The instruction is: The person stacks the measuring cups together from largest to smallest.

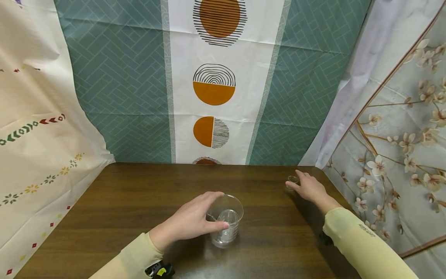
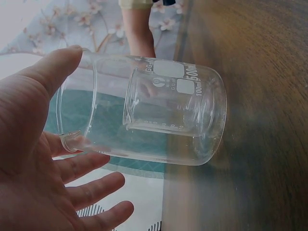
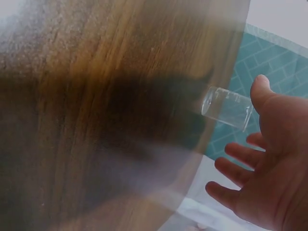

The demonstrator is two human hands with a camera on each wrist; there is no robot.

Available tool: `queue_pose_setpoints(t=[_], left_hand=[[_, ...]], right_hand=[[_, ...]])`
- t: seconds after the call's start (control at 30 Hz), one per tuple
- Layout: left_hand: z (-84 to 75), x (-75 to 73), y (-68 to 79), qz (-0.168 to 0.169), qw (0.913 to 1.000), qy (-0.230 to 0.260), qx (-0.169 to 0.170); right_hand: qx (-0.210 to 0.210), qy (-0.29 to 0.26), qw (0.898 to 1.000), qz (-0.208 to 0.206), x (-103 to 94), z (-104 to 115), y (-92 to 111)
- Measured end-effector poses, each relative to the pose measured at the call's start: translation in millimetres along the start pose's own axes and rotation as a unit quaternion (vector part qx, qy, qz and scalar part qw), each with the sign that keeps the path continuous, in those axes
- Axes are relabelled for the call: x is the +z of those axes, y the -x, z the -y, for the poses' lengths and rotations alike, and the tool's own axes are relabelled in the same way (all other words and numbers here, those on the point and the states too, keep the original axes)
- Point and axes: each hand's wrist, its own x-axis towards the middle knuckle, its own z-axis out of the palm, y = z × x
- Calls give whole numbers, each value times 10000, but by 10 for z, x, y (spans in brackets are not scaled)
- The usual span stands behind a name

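A large clear glass beaker [image 1: 224, 240] marked 500ml stands upright on the table, with a smaller 100ml beaker [image 2: 161, 103] inside it. My left hand [image 1: 188, 221] is around the large beaker's rim from the left. Its thumb lies along one side by the rim, and the other fingers spread out loosely on the opposite side; firm contact cannot be made out. At the table's far right, my right hand [image 1: 309, 188] is beside another small clear beaker [image 3: 228, 108], thumb and fingers spread apart. A gap shows between that beaker and the fingers.
The brown wooden table [image 1: 156, 186] ends at a hanging green and white curtain [image 1: 132, 135] at the back. A flowered curtain [image 1: 393, 170] borders the right side, and a cream patterned cloth [image 1: 45, 166] the left.
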Motion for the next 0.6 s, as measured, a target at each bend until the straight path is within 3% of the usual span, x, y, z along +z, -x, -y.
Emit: queue_pose_setpoints(t=[0.6], left_hand=[[-10, -4, 2, 14, 10000, 46, 29]], right_hand=[[-64, 21, 9999, -109, 57, -6, -106]])
